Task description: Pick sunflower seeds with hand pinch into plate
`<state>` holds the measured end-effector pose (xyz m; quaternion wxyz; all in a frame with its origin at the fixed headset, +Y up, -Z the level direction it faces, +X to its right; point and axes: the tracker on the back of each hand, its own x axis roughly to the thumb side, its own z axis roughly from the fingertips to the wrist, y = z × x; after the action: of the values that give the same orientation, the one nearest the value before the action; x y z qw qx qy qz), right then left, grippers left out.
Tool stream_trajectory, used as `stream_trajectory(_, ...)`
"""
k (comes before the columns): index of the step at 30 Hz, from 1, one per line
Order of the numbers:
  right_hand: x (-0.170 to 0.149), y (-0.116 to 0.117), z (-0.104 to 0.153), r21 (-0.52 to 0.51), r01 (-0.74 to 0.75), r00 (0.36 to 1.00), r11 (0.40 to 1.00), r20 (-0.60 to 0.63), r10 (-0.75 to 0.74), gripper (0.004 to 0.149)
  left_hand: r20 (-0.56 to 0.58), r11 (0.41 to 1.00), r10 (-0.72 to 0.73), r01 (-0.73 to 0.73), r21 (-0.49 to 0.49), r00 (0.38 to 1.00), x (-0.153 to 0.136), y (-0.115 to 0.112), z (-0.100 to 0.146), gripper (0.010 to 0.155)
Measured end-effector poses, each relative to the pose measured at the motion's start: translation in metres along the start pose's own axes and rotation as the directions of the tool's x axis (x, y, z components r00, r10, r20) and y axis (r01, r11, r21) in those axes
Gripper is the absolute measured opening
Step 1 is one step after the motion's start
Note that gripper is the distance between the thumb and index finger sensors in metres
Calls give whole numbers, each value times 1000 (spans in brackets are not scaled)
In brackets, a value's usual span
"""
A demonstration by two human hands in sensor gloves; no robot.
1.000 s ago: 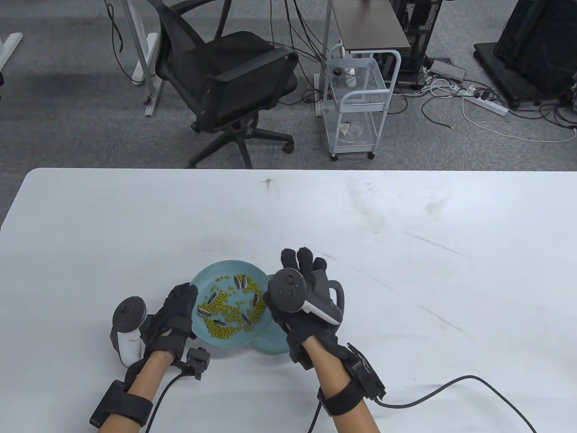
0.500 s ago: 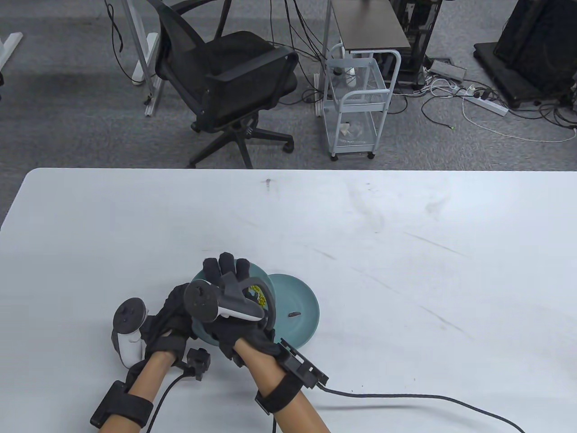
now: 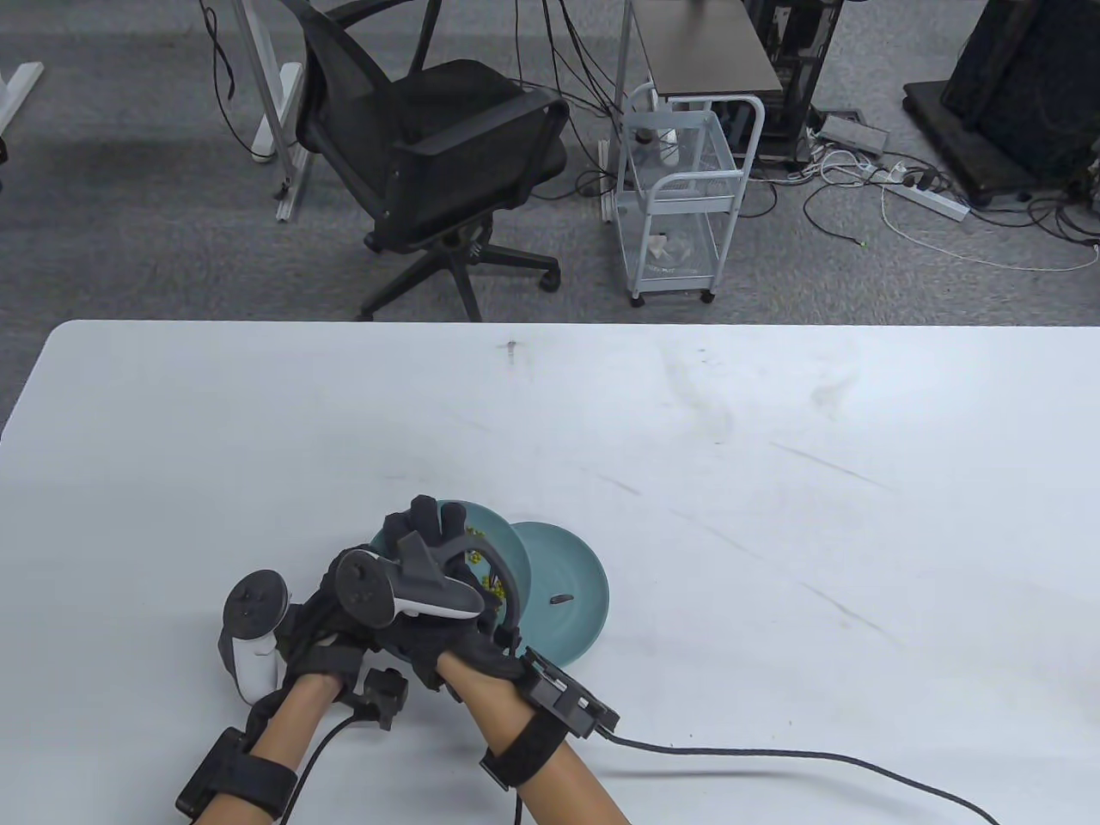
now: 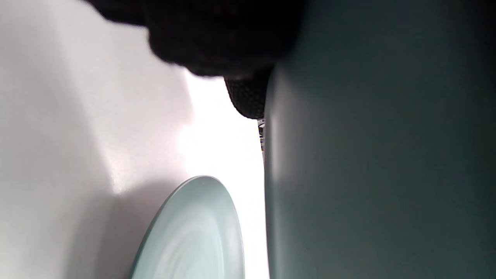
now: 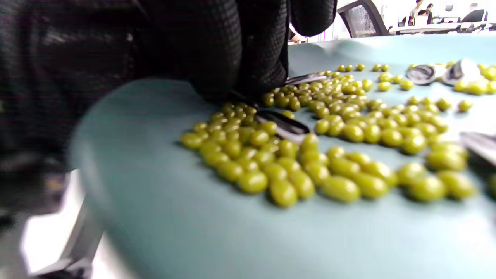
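Note:
My left hand (image 3: 318,619) grips the left edge of a teal plate (image 3: 509,540) of green beans (image 5: 348,128) and striped sunflower seeds (image 5: 426,73), holding it raised; the left wrist view shows its underside (image 4: 368,155) with my fingers (image 4: 248,97) against it. My right hand (image 3: 430,550) is over this plate, its fingertips (image 5: 248,58) down together on the end of a dark sunflower seed (image 5: 285,124) among the beans. A second teal plate (image 3: 584,619) lies on the table just to the right with one seed (image 3: 561,599) in it.
The white table (image 3: 773,516) stretches far and right of the plates. My right wrist's cable (image 3: 773,756) trails along the near edge. An office chair (image 3: 430,155) and a white cart (image 3: 679,198) stand beyond the table.
My right hand moved left from over the second plate to the bean plate, then lowered its fingers into the beans. One seed now lies in the second plate. The left hand shifted slightly.

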<state>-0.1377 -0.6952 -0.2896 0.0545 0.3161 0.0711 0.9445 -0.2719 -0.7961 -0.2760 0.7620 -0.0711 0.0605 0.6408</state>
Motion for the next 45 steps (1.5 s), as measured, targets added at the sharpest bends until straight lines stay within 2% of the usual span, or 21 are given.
stream_trajectory(9,-4,2,0,8,33,999,999,-6,-33,34,-1,1000,-16,16,2,1000,-1,-1,0,46)
stream_trajectory(18,-4,3,1,-28,18,1000,999,-1,-18,33,5,1000,-24,24,7,1000,-1,-1,-1,46)
stream_trajectory(23,-5,1,1,-9,28,1000,1000,-6,-28,34,8,999,-33,33,4,999,-2,-1,-2,46)
stream_trajectory(31,-16,-16,11,-30,119,992,992,-40,-121,34,4,999,-33,33,11,999,-2,0,-2,46)
stream_trajectory(45,-49,-47,48,-138,224,964,965,-115,-240,34,-6,999,-36,37,32,999,-2,4,-2,45)
